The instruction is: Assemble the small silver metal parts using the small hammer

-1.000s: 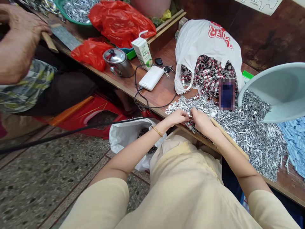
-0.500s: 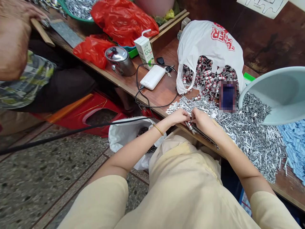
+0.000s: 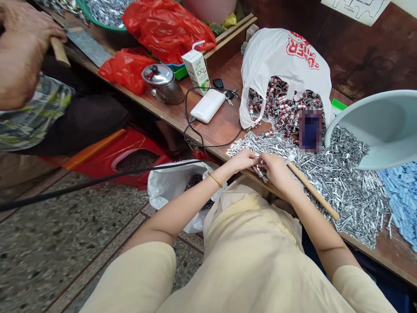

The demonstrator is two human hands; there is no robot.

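My left hand (image 3: 241,159) and my right hand (image 3: 274,167) meet at the front edge of the wooden bench (image 3: 224,124), fingers pinched together on a small red-and-silver metal part (image 3: 259,171). A wooden stick (image 3: 312,191) runs from my right hand back along my forearm; the hand seems to grip its top end. Right behind my hands lies a big heap of small silver metal pieces (image 3: 339,178). A white plastic bag (image 3: 283,56) full of red-and-silver parts stands behind the heap.
A pale green basin (image 3: 378,126) and blue plastic pieces (image 3: 400,195) are at the right. A power bank (image 3: 208,105), keys, a juice carton (image 3: 196,71), a steel pot (image 3: 162,83) and red bags (image 3: 166,26) sit further left. Another person's hand (image 3: 22,43) holds a wooden handle at top left. A white bag (image 3: 172,187) sits on the floor.
My hands stay pinched at the bench edge. The wooden stick shows along my right forearm again after being out of sight half a second ago. The other person's hand has shifted slightly.
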